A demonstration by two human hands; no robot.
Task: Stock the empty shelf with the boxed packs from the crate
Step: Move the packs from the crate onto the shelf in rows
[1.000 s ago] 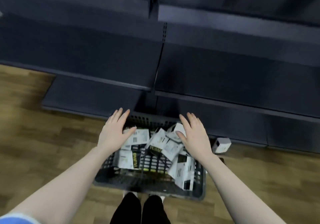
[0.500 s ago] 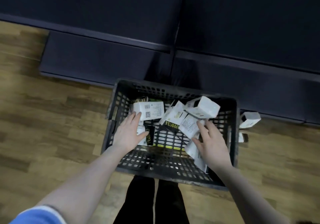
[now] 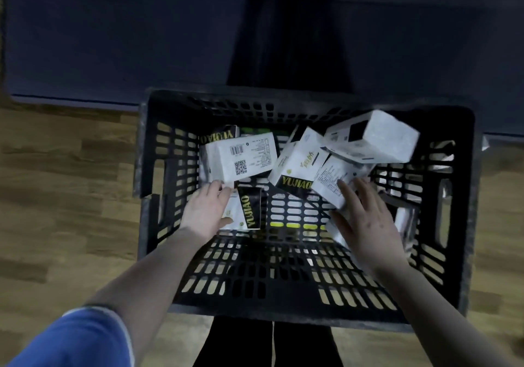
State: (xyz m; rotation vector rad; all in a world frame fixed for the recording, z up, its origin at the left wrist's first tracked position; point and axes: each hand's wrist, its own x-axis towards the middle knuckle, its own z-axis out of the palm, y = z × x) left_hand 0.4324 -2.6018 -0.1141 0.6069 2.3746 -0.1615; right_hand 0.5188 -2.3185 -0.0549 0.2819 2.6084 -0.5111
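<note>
Both your hands are down inside the black slatted crate (image 3: 158, 145), which sits on the wood-look floor (image 3: 56, 185) right against the base of the dark shelf unit (image 3: 113, 40) at twelve o'clock. Your left hand (image 3: 205, 213) lies over the white-and-black pack (image 3: 249, 211) at the crate's nine o'clock side, thumb curling under its near edge and fingertips touching the barcode pack (image 3: 241, 158) just beyond — whether the grip has actually closed cannot be told. Your right hand (image 3: 365, 225) rests with fingers fairly straight and spread on the printed pack (image 3: 331, 181) toward three o'clock; it looks like a touch, not a hold. More packs lean in a loose heap between twelve and two o'clock, among them the YUJIAO pack (image 3: 297, 165) and a blurred white box (image 3: 377, 137) tilted on top.

As for progress, no pack shows on the strip of shelf in view, and the crate holds a fair number. By this evidence the stocking is at or near its start — every visible pack has yet to be lifted out and set on the shelf, and most of the shelf lies out of frame.
</note>
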